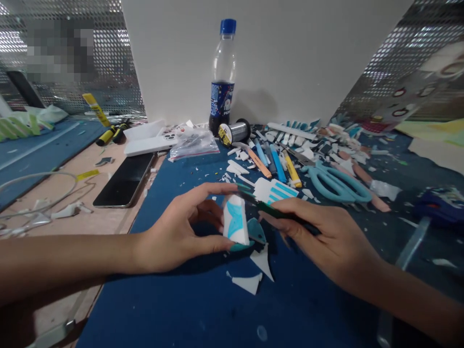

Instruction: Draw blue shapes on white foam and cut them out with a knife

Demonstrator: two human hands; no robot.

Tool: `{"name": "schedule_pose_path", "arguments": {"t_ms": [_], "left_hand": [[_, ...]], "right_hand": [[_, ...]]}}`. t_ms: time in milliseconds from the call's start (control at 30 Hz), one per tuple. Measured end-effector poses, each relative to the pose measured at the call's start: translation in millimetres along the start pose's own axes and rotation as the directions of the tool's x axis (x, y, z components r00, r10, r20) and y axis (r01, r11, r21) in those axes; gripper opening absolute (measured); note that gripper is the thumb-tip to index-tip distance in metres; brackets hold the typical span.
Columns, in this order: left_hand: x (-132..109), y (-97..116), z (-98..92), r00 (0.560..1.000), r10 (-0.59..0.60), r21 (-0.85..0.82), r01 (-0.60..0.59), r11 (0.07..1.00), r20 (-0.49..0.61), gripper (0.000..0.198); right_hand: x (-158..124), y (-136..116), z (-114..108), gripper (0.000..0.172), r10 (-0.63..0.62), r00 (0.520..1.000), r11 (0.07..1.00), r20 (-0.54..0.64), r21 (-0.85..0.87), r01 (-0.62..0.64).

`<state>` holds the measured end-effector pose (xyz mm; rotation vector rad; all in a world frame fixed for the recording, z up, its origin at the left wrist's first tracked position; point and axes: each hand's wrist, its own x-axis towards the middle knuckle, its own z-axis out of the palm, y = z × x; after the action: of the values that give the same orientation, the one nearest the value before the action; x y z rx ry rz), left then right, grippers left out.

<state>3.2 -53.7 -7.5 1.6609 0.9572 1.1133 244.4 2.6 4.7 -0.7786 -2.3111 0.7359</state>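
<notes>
My left hand (177, 224) grips a small white foam block (235, 222) between thumb and fingers. A blue curved shape is coloured on the block's near face. In my right hand (326, 237) is a craft knife (286, 215) with a dark handle, its blade close to the block's top right edge; whether they touch I cannot tell. Beneath the block lies a teal piece (256, 231), partly hidden. White offcuts (248, 282) rest just in front on the blue mat (174, 309). Behind the knife lies a white piece with blue stripes (279, 192).
Light blue scissors (337, 183), several markers (277, 163) and a wire spool (237, 132) lie behind my hands. A soda bottle (222, 77) stands before a white board. A black phone (125, 181) lies left. Foam scraps (348, 140) pile up at the back right.
</notes>
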Motion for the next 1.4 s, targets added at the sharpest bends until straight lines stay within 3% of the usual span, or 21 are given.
{"name": "schedule_pose_path", "arguments": {"t_ms": [100,267,433,567,1000,1400], "left_hand": [[0.9,2.0,-0.6,1.000,-0.017,-0.057,0.016,0.998,-0.014,0.056],[1.5,2.8,-1.8,0.999,-0.040,-0.127,0.037,0.991,-0.017,0.057],[1.9,5.3,-0.7,0.996,-0.093,-0.169,0.091,0.981,-0.006,0.057],[1.7,4.5,-1.0,0.997,-0.071,-0.173,0.072,0.982,0.011,0.056],[0.6,-0.5,-3.3,0.984,0.177,-0.024,-0.177,0.984,0.004,0.053],[-1.9,0.1,-2.8,0.911,0.407,0.114,-0.412,0.904,0.058,0.053]], "right_hand": [[0.8,3.5,0.4,0.018,-0.013,0.999,0.999,0.042,-0.035,0.015],[1.9,3.7,2.2,0.018,-0.010,1.000,0.997,0.008,-0.080,0.011],[4.6,0.2,-0.3,0.017,-0.140,0.990,0.979,-0.001,-0.151,0.139],[4.6,-1.4,-0.7,0.018,-0.146,0.989,0.966,0.010,-0.212,0.145],[4.8,-0.4,3.3,0.019,-0.222,0.975,0.941,-0.030,-0.269,0.206],[1.9,6.3,6.7,0.022,-0.286,0.958,0.932,-0.013,-0.237,0.275]]}}
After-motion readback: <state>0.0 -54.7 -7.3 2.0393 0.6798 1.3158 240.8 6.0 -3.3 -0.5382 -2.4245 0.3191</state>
